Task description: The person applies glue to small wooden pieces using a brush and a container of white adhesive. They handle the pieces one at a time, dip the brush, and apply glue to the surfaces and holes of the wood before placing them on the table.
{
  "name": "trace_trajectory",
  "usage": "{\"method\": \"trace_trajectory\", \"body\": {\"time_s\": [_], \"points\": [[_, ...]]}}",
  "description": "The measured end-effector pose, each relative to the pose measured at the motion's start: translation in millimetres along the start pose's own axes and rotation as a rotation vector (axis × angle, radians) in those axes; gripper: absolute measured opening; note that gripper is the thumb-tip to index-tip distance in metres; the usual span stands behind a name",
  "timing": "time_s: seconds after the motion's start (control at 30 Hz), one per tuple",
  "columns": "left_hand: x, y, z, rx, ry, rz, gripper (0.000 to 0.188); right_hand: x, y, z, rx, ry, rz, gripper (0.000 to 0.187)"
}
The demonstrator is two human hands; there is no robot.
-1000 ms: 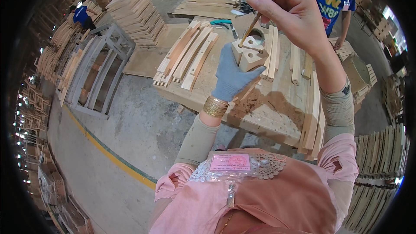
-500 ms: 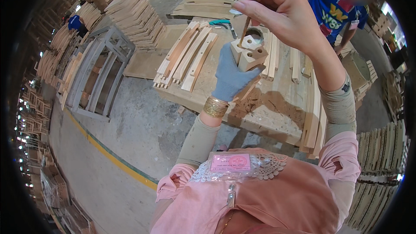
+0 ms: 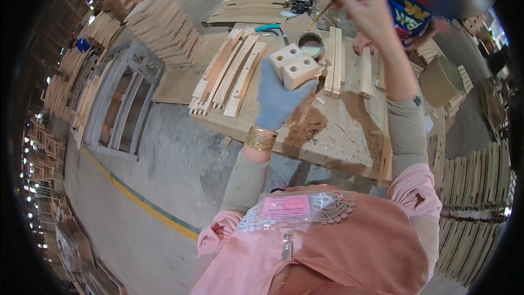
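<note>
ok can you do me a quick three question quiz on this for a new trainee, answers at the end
1. Multiple choice: which hand is gloved? a) left b) right c) both d) neither
2. True or false: the stick's lower end is inside a hole in the held wood.
3. Short answer: what does the gloved hand hold?

Key
1. a
2. False: the stick, in the bare right hand, has its lower end apart from the wooden blocks.
3. The wooden blocks, with round holes in their upper faces.
</note>
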State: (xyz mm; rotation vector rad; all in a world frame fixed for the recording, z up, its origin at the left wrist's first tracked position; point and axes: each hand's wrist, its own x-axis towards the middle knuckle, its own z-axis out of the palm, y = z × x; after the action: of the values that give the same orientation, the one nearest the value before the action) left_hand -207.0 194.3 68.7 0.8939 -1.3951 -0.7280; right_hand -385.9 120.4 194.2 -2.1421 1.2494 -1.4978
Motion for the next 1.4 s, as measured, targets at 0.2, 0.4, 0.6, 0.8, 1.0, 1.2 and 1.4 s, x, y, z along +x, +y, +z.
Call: {"method": "trace_trajectory", "body": {"time_s": [0.2,0.4,0.6,0.8,1.0,1.2,1.4], "points": [[1,2,-7,-0.026,-0.012,0.016,0.066,-18,97,63,-0.358,-0.067,0.101,0.030],[-2,4,-10,-0.028,-0.018,-0.007,0.071,-27,128,90,-0.477,-0.188,0.219,0.031],[-5,-4,-19,0.042,0.022,0.011,0.072,-29,122,88,-0.383,-0.074,0.153,0.035],[-1,2,-14,0.004,0.008,-0.013,0.073,-41,132,76,-0.274,-0.003,0.206,0.036],[-3,3,-18,-0.041,0.029,-0.036,0.071,-67,136,85,0.197,0.243,0.624,0.029],[1,6,-6,-0.061,-0.022,0.013,0.071,-80,183,69,0.862,0.553,0.841,0.024],[-3,-11,-14,0.066,0.034,0.048,0.079,-64,169,68,0.854,0.485,0.752,0.024]]}}
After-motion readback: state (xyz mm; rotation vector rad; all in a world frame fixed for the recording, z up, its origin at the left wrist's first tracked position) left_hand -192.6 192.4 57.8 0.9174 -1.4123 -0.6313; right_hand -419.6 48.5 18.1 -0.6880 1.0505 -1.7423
